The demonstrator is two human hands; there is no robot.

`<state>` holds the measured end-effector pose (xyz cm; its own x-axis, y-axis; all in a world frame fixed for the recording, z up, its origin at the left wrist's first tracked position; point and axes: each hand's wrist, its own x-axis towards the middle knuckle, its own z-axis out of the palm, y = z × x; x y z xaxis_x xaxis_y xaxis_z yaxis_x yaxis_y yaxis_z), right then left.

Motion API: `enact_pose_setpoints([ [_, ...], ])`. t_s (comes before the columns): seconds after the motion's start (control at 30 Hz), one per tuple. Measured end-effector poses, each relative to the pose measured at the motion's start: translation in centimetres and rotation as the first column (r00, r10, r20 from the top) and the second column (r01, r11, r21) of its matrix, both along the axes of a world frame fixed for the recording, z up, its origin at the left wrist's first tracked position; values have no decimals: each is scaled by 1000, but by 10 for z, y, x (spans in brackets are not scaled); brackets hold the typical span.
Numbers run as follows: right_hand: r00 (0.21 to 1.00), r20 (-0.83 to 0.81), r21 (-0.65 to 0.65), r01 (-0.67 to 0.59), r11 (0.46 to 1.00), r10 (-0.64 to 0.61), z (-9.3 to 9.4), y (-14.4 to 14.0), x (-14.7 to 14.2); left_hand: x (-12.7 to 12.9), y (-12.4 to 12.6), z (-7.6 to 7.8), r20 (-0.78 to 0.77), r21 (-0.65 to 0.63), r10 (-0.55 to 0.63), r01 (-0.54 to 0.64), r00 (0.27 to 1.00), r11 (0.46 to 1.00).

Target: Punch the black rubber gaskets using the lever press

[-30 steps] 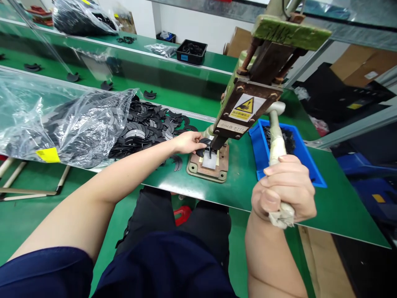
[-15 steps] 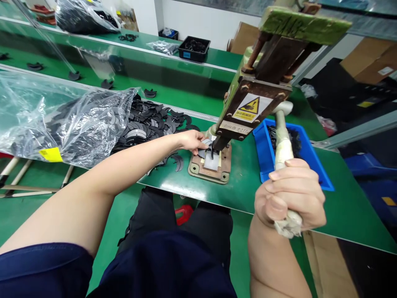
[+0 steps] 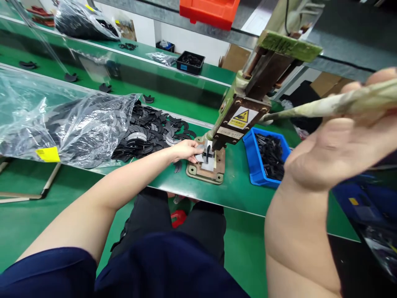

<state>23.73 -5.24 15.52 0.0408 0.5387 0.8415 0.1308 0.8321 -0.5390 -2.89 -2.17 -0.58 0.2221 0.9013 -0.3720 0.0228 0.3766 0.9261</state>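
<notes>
My left hand (image 3: 190, 150) pinches a curved grey plastic piece (image 3: 200, 154) at the base plate (image 3: 203, 177) of a hand press. A black part (image 3: 208, 154) stands on the plate below the ram of the press (image 3: 238, 116). My right hand (image 3: 328, 145) is raised at the right, its fingers wrapped round the tape-wrapped press lever (image 3: 335, 103); some of those fingers are behind the lever. Left of the plate lies a heap of dark curved pieces (image 3: 149, 134), partly inside a clear plastic bag (image 3: 89, 128).
A blue bin (image 3: 252, 159) of black parts stands right of the press. Behind runs a green conveyor (image 3: 173, 93) with curved pieces spaced along it. A black tray (image 3: 190, 62) sits farther back, and an orange bin (image 3: 209, 12) is on a shelf above.
My right hand has raised the lever from pointing down toward me to nearly level at the right. My left hand stays by the base plate with the curved piece.
</notes>
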Motion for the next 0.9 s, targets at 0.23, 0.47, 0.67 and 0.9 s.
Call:
enact_pose_setpoints([
  [0.23, 990, 129, -327, -16, 945, 61, -139, -32, -27, -22, -68, 37, 106, 172, -121, 101, 987, 980],
  [0.47, 986, 84, -474, -88, 876, 145, -198, -75, -72, -11, -104, 48, 55, 230, -175, 158, 983, 960],
  [0.67, 990, 110, -437, -32, 899, 88, -201, -86, -71, -4, -111, 55, 3, 210, -230, 224, 973, 952],
  [0.9, 945, 308, -378, 19, 925, 107, -185, -86, -57, -6, -95, 44, -111, 194, -236, 254, 965, 948],
])
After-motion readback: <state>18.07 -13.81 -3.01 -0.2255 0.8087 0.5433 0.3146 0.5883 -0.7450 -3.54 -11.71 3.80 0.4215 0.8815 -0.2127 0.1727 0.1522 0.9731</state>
